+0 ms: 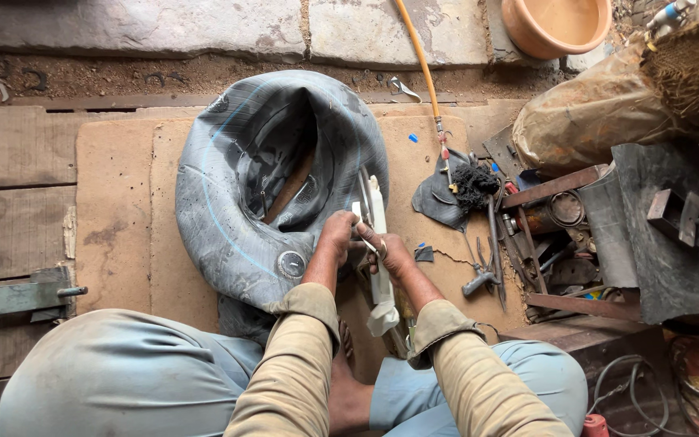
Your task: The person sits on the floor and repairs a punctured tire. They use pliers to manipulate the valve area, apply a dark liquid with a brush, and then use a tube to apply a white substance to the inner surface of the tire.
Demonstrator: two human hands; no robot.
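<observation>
1. Wooden boards (18, 162) and a tan mat (115, 210) form the floor of an outdoor work spot, seen from above; stone slabs (147, 24) lie at the far edge.
2. Knees in pale blue trousers (123, 380) and tan sleeves (293, 380): nearest the camera.
3. Left hand (337, 239): fingers closed around the near end of a white, narrow clamp-like tool (378, 243), just beside the tube.
4. Right hand (390, 255): curled shut on the same tool, touching the left hand; a ring shows on one finger.
5. White tool: standing lengthwise away from the person, its lower end between the forearms.
6. Grey rubber inner tube (236, 202): folded on the mat, left of the hands, a round patch (291, 264) on its near edge.
7. Pliers (483, 271) and rubber scraps (438, 198): right of the hands.
8. Rusty metal parts and a dark sheet (657, 243): far right.
9. Orange hose (418, 57) and a clay-coloured bowl (556, 24): farthest.
</observation>
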